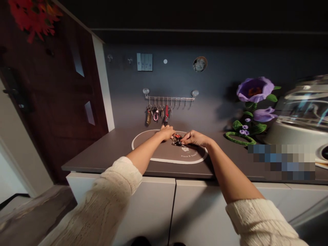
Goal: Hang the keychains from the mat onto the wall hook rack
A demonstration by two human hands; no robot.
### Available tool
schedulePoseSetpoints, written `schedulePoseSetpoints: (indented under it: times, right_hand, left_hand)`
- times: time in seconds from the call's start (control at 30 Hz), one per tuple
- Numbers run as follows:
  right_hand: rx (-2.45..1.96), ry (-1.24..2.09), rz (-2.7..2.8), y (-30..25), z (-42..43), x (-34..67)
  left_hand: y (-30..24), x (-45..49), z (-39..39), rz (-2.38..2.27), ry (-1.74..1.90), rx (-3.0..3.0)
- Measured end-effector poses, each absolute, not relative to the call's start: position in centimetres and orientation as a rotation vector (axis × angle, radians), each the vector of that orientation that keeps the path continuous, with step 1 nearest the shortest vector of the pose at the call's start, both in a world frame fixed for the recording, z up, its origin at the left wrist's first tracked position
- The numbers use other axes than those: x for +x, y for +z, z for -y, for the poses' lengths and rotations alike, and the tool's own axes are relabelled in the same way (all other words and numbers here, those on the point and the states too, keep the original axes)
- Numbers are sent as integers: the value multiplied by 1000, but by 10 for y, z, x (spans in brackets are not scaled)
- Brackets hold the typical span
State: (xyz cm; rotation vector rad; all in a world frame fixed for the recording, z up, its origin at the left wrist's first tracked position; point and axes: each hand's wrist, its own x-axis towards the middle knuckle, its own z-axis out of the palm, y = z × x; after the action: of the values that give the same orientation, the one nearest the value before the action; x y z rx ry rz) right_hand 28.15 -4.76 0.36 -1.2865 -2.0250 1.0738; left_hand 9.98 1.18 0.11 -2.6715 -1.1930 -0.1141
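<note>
On the brown oval mat [164, 155] lies a small bunch of keys [177, 142] with dark and red parts. My right hand [195, 137] pinches the bunch from its right side, thumb and fingers pressed together. At the left edge of the same bunch, my left hand [167, 133] is closed with its fingers curled; what they hold is hidden. Just above the left hand, a red strap [166, 111] with a dark piece below it hangs from the clear hook rail [170, 98].
More keys hang on the rail, with a brown tag [148, 116] and a pink carabiner [155, 115] among them. A purple knitted flower [255, 89] and a white appliance with a clear lid [289, 135] stand right on the counter [98, 155]. Left is a dark door [69, 102].
</note>
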Motion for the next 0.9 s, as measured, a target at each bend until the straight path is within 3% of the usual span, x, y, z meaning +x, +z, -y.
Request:
schedulePoseSetpoints:
  times: [0.9]
  right_hand:
    - [-1349,1035,2019,8,54,276]
  left_hand:
    - [0,35,6,1364,-211,-2764]
